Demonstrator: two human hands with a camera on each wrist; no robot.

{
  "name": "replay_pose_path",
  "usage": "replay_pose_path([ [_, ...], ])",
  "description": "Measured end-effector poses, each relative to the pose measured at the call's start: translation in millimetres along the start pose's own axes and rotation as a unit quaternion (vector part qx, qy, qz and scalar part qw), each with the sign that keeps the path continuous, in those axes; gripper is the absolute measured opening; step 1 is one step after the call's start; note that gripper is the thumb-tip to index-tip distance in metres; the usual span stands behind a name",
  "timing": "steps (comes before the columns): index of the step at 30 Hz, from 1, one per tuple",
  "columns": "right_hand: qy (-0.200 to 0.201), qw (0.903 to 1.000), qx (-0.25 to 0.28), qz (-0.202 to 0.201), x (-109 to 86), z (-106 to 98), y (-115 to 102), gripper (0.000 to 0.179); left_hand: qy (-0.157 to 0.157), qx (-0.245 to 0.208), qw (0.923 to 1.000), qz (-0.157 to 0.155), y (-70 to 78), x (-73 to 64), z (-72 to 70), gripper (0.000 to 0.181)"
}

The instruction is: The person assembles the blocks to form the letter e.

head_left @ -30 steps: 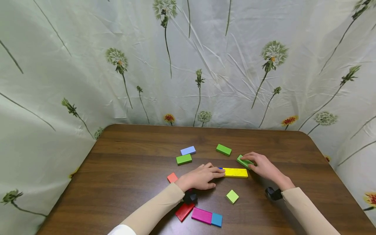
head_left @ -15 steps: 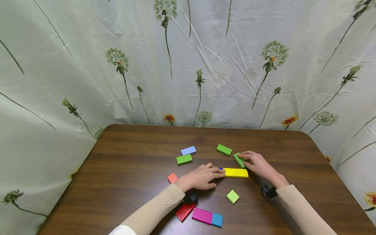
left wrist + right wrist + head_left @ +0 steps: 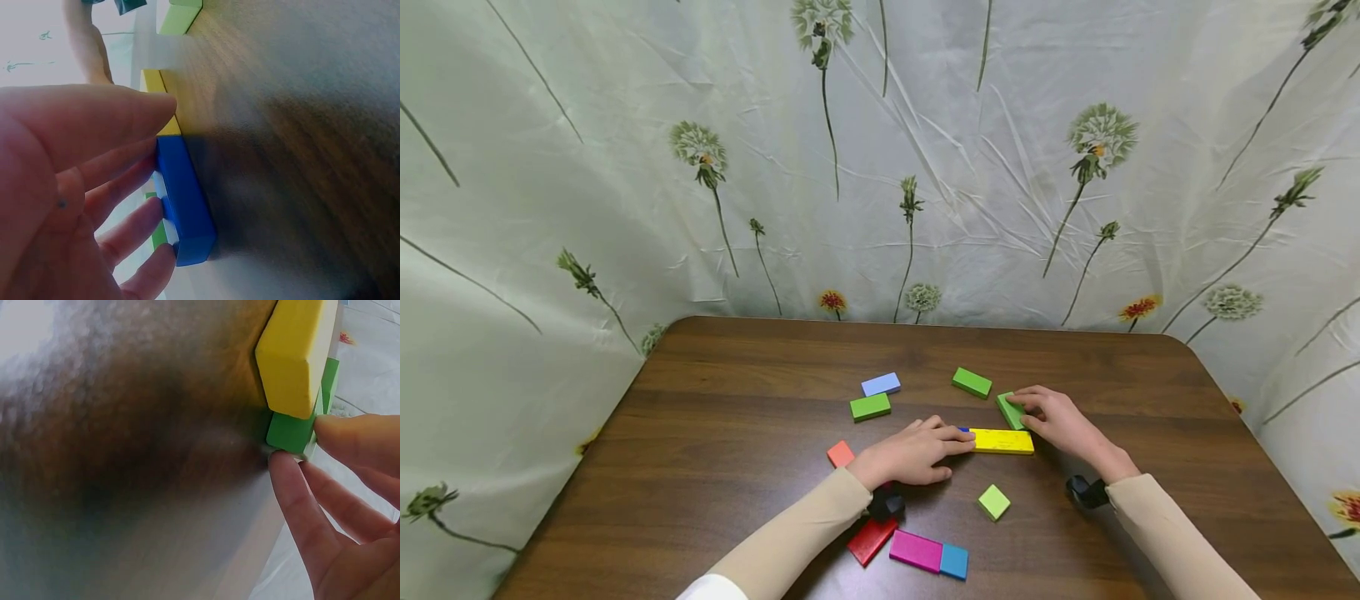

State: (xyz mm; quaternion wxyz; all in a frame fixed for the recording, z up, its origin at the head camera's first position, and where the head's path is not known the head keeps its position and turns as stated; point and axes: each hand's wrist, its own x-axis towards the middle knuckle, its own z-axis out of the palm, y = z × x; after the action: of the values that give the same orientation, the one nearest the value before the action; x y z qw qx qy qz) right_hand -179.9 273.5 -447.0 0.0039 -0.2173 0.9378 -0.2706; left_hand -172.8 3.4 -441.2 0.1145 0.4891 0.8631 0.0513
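A yellow block point(image 3: 1002, 442) and a blue block point(image 3: 185, 194) lie end to end on the table. My left hand point(image 3: 917, 452) rests over the blue block, covering most of it in the head view, and its fingertips reach the yellow block's left end. Slanted behind the yellow block's right end lies a green block point(image 3: 1007, 410). My right hand point(image 3: 1063, 423) pinches this green block between thumb and fingers. In the right wrist view, the green block point(image 3: 290, 431) sits right against the yellow block point(image 3: 294, 356).
Two other green blocks point(image 3: 972, 382) point(image 3: 870, 407) and a light blue block point(image 3: 881, 384) lie farther back. Nearer are a lime block point(image 3: 994, 502), a magenta block point(image 3: 915, 551), a teal block point(image 3: 953, 562) and a red block point(image 3: 872, 542). An orange-red block point(image 3: 840, 453) is partly behind my left arm.
My right hand has moved slightly left and turned the green block, bringing it against the back of the yellow block's right end. The left hand has stayed in place.
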Motion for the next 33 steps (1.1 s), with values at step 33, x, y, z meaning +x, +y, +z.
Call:
replay_pose_path([
  [33,-0.064,0.9961,-0.033,-0.052,31.5,3,-11,0.039,0.005,-0.002,0.9999,0.009,-1.6,-1.6,0.4,0.052],
])
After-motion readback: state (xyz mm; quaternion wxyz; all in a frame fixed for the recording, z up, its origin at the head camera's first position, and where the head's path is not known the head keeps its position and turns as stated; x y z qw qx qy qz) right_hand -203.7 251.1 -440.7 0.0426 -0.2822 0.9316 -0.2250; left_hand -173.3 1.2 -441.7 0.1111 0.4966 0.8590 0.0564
